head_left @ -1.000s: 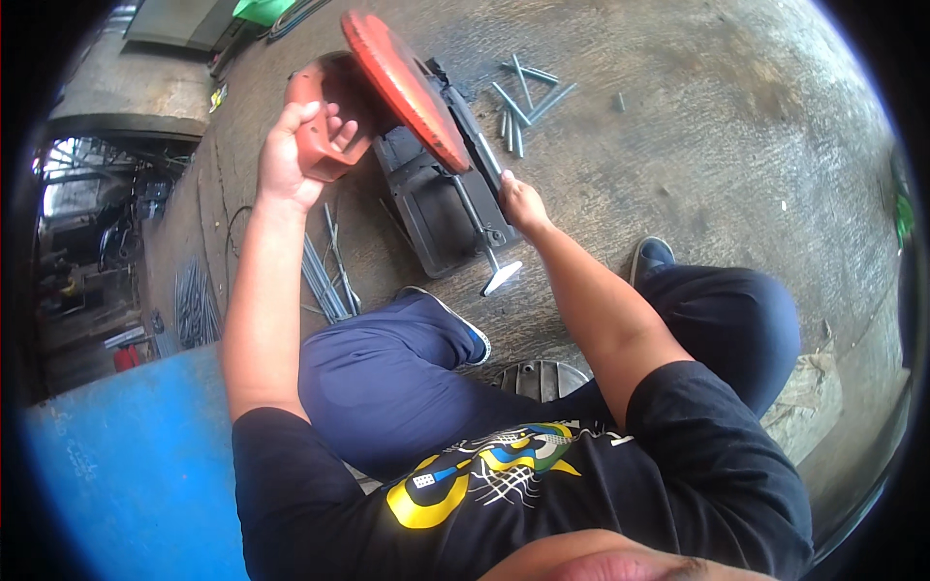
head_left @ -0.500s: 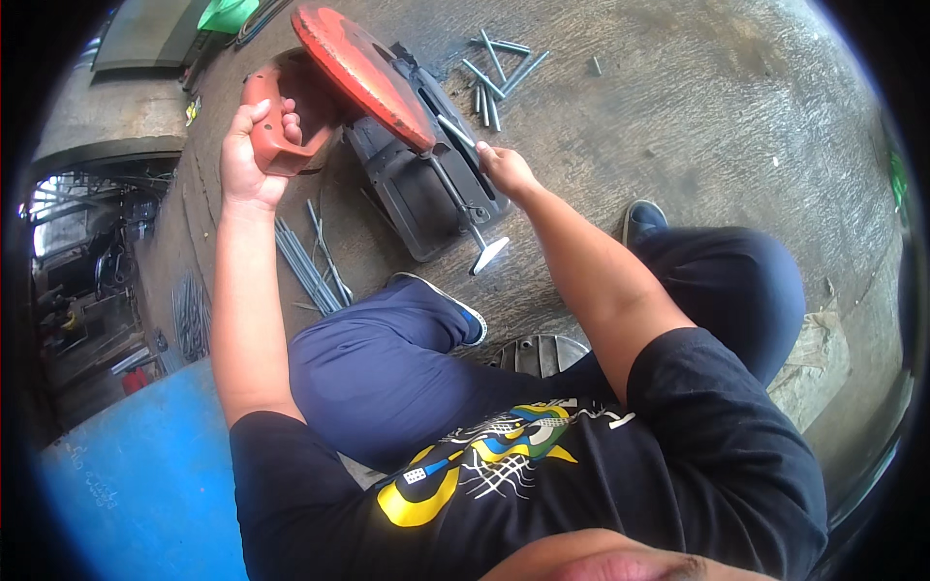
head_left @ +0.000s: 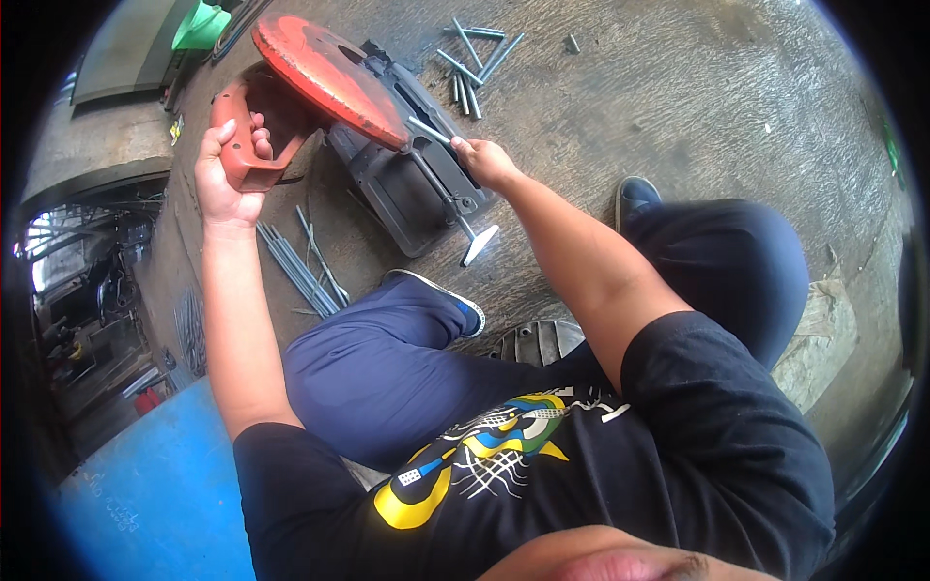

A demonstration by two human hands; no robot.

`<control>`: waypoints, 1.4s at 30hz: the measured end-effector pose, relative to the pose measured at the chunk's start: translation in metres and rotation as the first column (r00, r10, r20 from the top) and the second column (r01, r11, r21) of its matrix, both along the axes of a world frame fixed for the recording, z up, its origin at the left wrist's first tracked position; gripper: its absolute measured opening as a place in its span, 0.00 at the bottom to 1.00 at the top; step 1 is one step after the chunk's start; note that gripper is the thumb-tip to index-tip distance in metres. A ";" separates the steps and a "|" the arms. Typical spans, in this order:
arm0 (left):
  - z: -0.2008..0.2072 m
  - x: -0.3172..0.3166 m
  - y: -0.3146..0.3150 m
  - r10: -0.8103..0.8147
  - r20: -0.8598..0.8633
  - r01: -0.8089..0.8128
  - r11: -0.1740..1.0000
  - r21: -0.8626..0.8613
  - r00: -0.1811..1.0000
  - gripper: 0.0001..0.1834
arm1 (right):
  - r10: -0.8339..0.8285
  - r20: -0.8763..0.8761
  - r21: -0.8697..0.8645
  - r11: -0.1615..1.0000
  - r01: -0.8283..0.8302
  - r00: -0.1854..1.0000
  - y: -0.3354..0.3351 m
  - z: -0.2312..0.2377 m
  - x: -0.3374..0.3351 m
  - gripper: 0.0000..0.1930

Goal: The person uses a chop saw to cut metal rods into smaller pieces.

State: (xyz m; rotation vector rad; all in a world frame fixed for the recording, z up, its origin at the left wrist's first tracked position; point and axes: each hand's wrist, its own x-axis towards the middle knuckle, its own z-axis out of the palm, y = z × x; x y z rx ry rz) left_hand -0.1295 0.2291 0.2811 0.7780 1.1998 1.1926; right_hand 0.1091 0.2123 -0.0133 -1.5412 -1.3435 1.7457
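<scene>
Fingers of the left hand (head_left: 231, 169) are wrapped shut around the red handle (head_left: 244, 145) of a chop saw, holding the arm raised so that the red blade guard (head_left: 329, 77) tilts up and away from the dark base (head_left: 402, 184); judged from that lifted pose, the grip keeps the blade clear of the work below. The right hand (head_left: 481, 160) is closed on a slim metal rod (head_left: 431, 133) laid across the base under the guard, fingers pinching its near end; the rod sits close to the clamp screw (head_left: 455, 208), whose flat handle end (head_left: 480, 244) points toward the person's knee. The saw stands on a rough concrete floor (head_left: 678, 107), within arm's reach of the seated person, whose dark blue trousers (head_left: 387, 358) and shoe (head_left: 455, 305) lie just beside the base. A loose cluster of short cut rods (head_left: 475, 58) lies beyond the saw, near its far side; a bundle of longer rods (head_left: 300, 266) rests on the floor to the left, between the base and the left forearm. A blue panel (head_left: 145, 484) fills the lower left; a green object (head_left: 201, 27) shows at the top edge.
</scene>
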 end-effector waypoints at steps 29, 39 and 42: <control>0.003 -0.003 -0.001 -0.010 0.037 0.011 1.000 -0.017 0.999 0.24 | -0.071 0.037 0.024 0.997 0.070 0.997 -0.009 0.004 -0.003 0.20; 0.002 -0.001 -0.001 -0.029 0.035 0.029 1.000 -0.002 0.999 0.24 | -0.039 -0.081 0.095 0.994 0.046 0.996 -0.005 -0.012 -0.004 0.16; 0.003 -0.003 -0.003 -0.026 0.022 0.026 1.000 -0.001 0.999 0.24 | -0.015 -0.179 -0.010 1.000 0.014 0.984 -0.006 -0.007 -0.004 0.15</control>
